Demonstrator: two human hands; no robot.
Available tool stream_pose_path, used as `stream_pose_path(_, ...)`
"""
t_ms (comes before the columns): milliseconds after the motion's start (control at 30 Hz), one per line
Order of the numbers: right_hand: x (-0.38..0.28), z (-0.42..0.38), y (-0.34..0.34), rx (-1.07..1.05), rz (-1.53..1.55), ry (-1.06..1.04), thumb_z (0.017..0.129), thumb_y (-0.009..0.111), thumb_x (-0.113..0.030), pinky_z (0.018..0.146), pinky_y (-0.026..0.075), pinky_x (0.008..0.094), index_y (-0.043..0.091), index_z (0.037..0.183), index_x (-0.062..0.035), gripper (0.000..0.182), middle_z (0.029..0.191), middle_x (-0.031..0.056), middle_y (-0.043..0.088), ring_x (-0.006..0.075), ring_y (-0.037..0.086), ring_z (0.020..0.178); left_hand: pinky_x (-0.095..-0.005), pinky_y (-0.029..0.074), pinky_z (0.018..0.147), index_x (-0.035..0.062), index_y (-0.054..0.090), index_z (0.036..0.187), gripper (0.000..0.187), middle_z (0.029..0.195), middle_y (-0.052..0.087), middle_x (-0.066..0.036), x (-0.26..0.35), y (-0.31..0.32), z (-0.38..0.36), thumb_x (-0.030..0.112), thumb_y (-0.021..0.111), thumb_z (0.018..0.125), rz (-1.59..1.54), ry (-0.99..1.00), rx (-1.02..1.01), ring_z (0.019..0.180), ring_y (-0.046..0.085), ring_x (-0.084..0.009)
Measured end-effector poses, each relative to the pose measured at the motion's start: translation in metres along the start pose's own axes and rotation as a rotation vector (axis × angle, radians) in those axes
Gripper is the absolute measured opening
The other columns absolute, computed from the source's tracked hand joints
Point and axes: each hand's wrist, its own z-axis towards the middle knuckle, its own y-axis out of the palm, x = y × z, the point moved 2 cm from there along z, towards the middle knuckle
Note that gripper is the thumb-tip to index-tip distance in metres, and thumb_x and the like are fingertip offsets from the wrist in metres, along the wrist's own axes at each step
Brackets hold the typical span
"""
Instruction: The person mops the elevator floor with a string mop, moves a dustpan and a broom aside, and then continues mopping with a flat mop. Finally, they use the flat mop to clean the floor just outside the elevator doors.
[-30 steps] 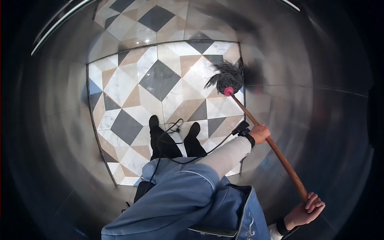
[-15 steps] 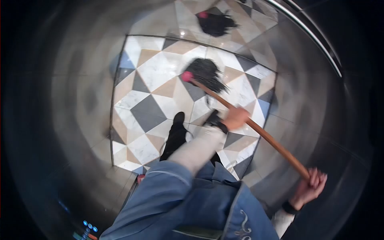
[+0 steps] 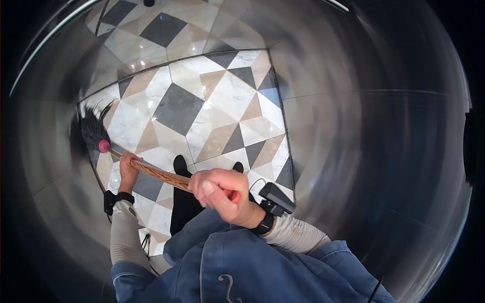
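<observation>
A mop with a wooden handle (image 3: pixel 162 174) slants across my front, rising from the left toward me. Its black strand head (image 3: pixel 94 126) touches the tiled floor by the left wall, joined to the handle by a pink collar (image 3: pixel 104 146). My left hand (image 3: pixel 129 170) is wrapped round the lower part of the handle, close to the collar. Higher up, my right hand (image 3: pixel 222 194) closes in a fist round the upper end, where a red cap (image 3: pixel 233 196) shows beyond the fingers. Both wrists wear black straps, with a dark box-shaped device (image 3: pixel 277 198) by the right one.
Shiny metal walls (image 3: pixel 353 151) enclose this small space and mirror the floor. The patterned tile floor (image 3: pixel 230 108) has glossy patches. My shoes (image 3: pixel 180 165) stand near its middle. A metal rail (image 3: pixel 45 40) runs along the upper left.
The mop head has swung from the far middle of the floor to the left edge. My hands have moved leftward with the handle, and the view has turned.
</observation>
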Motion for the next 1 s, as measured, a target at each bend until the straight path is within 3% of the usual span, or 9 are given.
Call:
stream_pose_path(133, -0.040, -0.033, -0.076, 0.119, -0.048, 0.038, 0.090, 0.038, -0.009, 0.063, 0.044, 0.0368, 0.044, 0.065, -0.0037, 0.026, 0.051, 0.0035, 0.044, 0.0155, 0.044, 0.049, -0.0359, 0.039, 0.069, 0.0065, 0.057, 0.065, 0.014, 0.069, 0.054, -0.010, 0.083, 0.058, 0.003, 0.010, 0.070, 0.064, -0.082, 0.117, 0.070, 0.074, 0.050, -0.0279)
stream_pose_path(267, -0.086, -0.101, -0.162, 0.262, 0.018, -0.150, 0.089, 0.040, -0.009, 0.064, 0.044, 0.0382, 0.044, 0.063, -0.0026, 0.027, 0.050, 0.0046, 0.044, 0.0177, 0.044, 0.051, -0.0372, 0.038, 0.067, 0.0066, 0.056, 0.064, 0.014, 0.064, 0.052, -0.009, 0.195, 0.138, -0.007, 0.011, 0.069, 0.065, -0.114, 0.234, -0.040, 0.072, 0.049, -0.0285)
stream_pose_path(400, -0.143, -0.182, -0.236, 0.629, -0.095, -0.319, 0.090, 0.037, -0.019, 0.050, 0.039, 0.0347, 0.038, 0.060, -0.0092, 0.032, 0.044, -0.0018, 0.034, 0.0134, 0.037, 0.039, -0.0386, 0.038, 0.067, 0.0067, 0.057, 0.063, 0.011, 0.066, 0.053, -0.011, 0.320, 0.231, -0.035, 0.012, 0.067, 0.067, -0.229, 0.334, -0.219, 0.073, 0.048, -0.0302)
stream_pose_path(600, -0.199, -0.303, -0.279, 1.094, -0.290, -0.420, 0.093, 0.030, -0.020, 0.053, 0.033, 0.0254, 0.034, 0.065, -0.0136, 0.029, 0.044, -0.0073, 0.030, 0.0051, 0.030, 0.040, -0.0389, 0.038, 0.069, 0.0086, 0.056, 0.063, 0.012, 0.068, 0.053, -0.011, 0.470, 0.351, -0.105, 0.011, 0.068, 0.063, -0.438, 0.566, -0.507, 0.075, 0.048, -0.0313)
stream_pose_path(700, -0.215, -0.331, -0.285, 1.207, -0.384, -0.421, 0.094, 0.029, -0.020, 0.057, 0.031, 0.0241, 0.032, 0.063, -0.0141, 0.031, 0.044, -0.0072, 0.025, 0.0047, 0.027, 0.041, -0.0382, 0.039, 0.071, 0.0099, 0.057, 0.067, 0.013, 0.074, 0.054, -0.010, 0.518, 0.388, -0.131, 0.006, 0.067, 0.061, -0.399, 0.729, -0.685, 0.079, 0.048, -0.0313)
stream_pose_path(733, -0.219, -0.334, -0.284, 1.251, -0.431, -0.423, 0.094, 0.029, -0.020, 0.057, 0.031, 0.0237, 0.032, 0.062, -0.0144, 0.032, 0.044, -0.0070, 0.023, 0.0046, 0.026, 0.042, -0.0382, 0.039, 0.080, 0.0070, 0.059, 0.069, 0.009, 0.078, 0.056, -0.011, 0.532, 0.392, -0.135, 0.001, 0.060, 0.062, -0.417, 0.722, -0.794, 0.086, 0.051, -0.0311)
stream_pose_path(800, -0.224, -0.334, -0.282, 1.323, -0.434, -0.437, 0.094, 0.029, -0.021, 0.057, 0.031, 0.0241, 0.031, 0.061, -0.0146, 0.033, 0.045, -0.0065, 0.021, 0.0049, 0.026, 0.042, -0.0385, 0.041, 0.082, 0.0050, 0.060, 0.072, 0.008, 0.083, 0.059, -0.014, 0.547, 0.397, -0.144, 0.001, 0.059, 0.065, -0.360, 0.737, -0.839, 0.090, 0.053, -0.0312)
stream_pose_path(867, -0.230, -0.331, -0.275, 1.354, -0.521, -0.435, 0.094, 0.029, -0.021, 0.058, 0.032, 0.0244, 0.032, 0.061, -0.0143, 0.033, 0.045, -0.0065, 0.021, 0.0051, 0.027, 0.042, -0.0386, 0.044, 0.083, 0.0028, 0.061, 0.077, 0.008, 0.092, 0.060, -0.016, 0.549, 0.404, -0.152, 0.002, 0.057, 0.070, -0.245, 0.680, -1.082, 0.096, 0.055, -0.0320)
stream_pose_path(1000, -0.238, -0.322, -0.277, 1.290, -0.493, -0.494, 0.094, 0.031, -0.021, 0.059, 0.034, 0.0241, 0.039, 0.065, -0.0122, 0.031, 0.047, -0.0060, 0.025, 0.0058, 0.027, 0.042, -0.0397, 0.046, 0.080, 0.0033, 0.064, 0.085, 0.015, 0.094, 0.061, -0.018, 0.541, 0.348, -0.134, 0.008, 0.059, 0.071, -0.202, 0.632, -1.170, 0.094, 0.058, -0.0316)
